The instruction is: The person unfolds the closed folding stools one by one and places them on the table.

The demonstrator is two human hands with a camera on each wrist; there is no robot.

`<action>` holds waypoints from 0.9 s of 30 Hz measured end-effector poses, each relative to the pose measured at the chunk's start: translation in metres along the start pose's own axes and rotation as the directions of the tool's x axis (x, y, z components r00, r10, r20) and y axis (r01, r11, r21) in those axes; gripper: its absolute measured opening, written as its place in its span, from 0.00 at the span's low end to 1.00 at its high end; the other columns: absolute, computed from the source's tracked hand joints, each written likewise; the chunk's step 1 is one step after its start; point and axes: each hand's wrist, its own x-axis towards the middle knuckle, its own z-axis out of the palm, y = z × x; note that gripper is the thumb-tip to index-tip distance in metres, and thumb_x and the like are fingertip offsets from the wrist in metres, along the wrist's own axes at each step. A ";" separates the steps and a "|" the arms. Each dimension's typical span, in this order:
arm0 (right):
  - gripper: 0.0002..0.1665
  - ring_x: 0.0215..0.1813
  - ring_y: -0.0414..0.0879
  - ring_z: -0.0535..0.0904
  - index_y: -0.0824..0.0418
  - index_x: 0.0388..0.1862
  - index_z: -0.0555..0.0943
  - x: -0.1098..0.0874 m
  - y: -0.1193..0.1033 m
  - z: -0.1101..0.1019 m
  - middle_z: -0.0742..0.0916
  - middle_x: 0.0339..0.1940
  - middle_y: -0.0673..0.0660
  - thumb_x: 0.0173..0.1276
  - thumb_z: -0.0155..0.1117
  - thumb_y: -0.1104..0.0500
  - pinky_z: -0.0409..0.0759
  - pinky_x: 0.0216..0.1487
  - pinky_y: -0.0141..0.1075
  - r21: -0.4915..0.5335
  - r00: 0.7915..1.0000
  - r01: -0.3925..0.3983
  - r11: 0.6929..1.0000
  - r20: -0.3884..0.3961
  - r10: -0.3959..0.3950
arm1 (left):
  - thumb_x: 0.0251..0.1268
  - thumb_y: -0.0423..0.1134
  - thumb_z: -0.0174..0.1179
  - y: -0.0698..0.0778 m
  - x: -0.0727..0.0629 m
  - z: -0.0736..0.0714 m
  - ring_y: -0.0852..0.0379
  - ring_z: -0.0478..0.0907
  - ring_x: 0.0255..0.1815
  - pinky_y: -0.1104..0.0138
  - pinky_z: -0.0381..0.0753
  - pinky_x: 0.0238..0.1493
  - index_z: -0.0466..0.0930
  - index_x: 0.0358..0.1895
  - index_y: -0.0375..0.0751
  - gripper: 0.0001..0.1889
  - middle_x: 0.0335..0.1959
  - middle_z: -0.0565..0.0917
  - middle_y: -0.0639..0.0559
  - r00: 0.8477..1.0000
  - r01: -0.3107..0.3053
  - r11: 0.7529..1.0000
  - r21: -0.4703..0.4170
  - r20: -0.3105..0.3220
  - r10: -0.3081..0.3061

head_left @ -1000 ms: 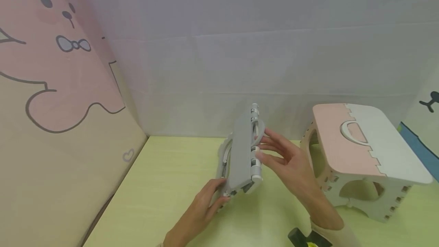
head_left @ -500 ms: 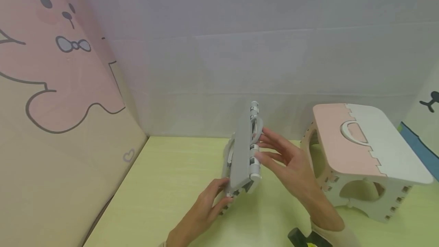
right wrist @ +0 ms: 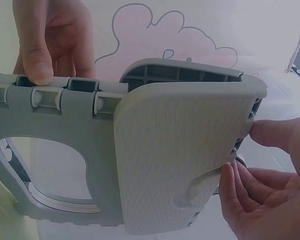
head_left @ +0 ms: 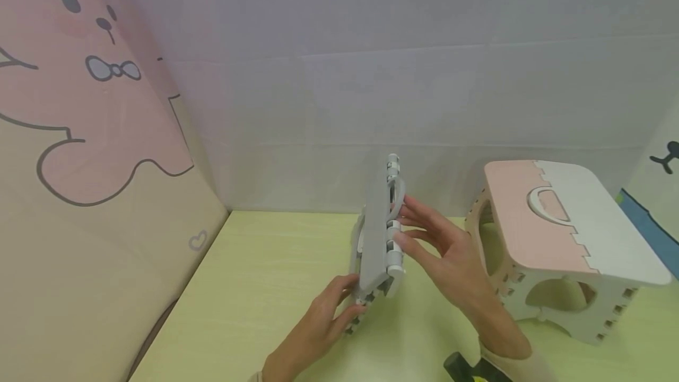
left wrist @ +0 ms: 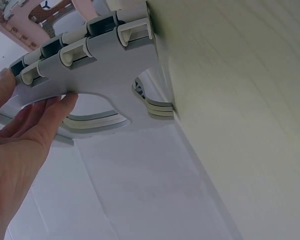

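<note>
One pale backdrop (head_left: 371,105), spanning the far side. One printed panel (head_left: 111,105), left, bearing a pink animal figure. One yellow-green counter (head_left: 239,293), beneath the lot. One pink-and-white stool (head_left: 567,246), right, standing on its legs, top spread flat, neither of my hands on it. One grey folding stool (head_left: 375,223), middle of the scene, held tilted up on edge; top halves (right wrist: 165,150) folded nearly together, a narrow gap showing; one leg panel (right wrist: 102,150) angled out to the left. Whether its lowest edge touches the counter, I cannot tell. Two hands, both mine: left hand (head_left: 323,317), near side, clamped on the leg panel, thumb over its hinge row (right wrist: 82,82); right hand (head_left: 453,261), pinching the hinged edge of the top. One carry handle (head_left: 401,190), jutting right from that edge, beside my right fingers.

Step in hand, as I judge it: working the joints, partway between flat and standing; opening or folding shut, I cannot say from this. Next move, by my reckoning, calls for a steady left grip while the right turns the top about its hinges.
</note>
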 end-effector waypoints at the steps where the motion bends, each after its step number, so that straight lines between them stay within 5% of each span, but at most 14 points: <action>1: 0.35 0.61 0.40 0.81 0.64 0.74 0.73 0.000 0.000 0.000 0.84 0.63 0.62 0.68 0.67 0.74 0.81 0.61 0.30 -0.003 1.000 0.001 1.000 0.000 -0.001 | 0.73 0.27 0.61 0.000 0.000 0.000 0.46 0.77 0.64 0.54 0.80 0.64 0.63 0.71 0.34 0.27 0.63 0.76 0.42 1.000 -0.001 1.000 0.000 -0.001 0.001; 13: 0.35 0.63 0.43 0.79 0.65 0.75 0.70 0.002 -0.002 0.002 0.81 0.65 0.65 0.70 0.64 0.75 0.79 0.65 0.35 0.055 0.999 0.017 0.998 0.032 -0.019 | 0.74 0.27 0.60 0.000 0.003 0.002 0.46 0.78 0.64 0.54 0.81 0.63 0.62 0.72 0.35 0.28 0.64 0.76 0.42 1.000 0.016 0.999 -0.051 -0.003 -0.016; 22: 0.35 0.66 0.46 0.77 0.65 0.75 0.71 0.003 -0.004 0.004 0.80 0.66 0.66 0.70 0.63 0.76 0.76 0.67 0.37 0.128 0.999 0.017 0.992 0.039 -0.022 | 0.75 0.32 0.60 0.001 0.005 0.006 0.49 0.77 0.66 0.53 0.80 0.64 0.63 0.72 0.39 0.27 0.65 0.76 0.46 0.994 0.108 0.989 -0.103 0.013 -0.108; 27: 0.35 0.67 0.47 0.76 0.65 0.75 0.71 0.003 -0.004 0.004 0.79 0.67 0.66 0.70 0.64 0.76 0.76 0.67 0.37 0.158 0.999 -0.009 0.987 0.036 0.004 | 0.75 0.30 0.60 0.001 0.007 0.008 0.47 0.78 0.65 0.53 0.81 0.62 0.63 0.71 0.36 0.26 0.64 0.76 0.43 0.998 0.067 0.994 -0.081 -0.002 -0.067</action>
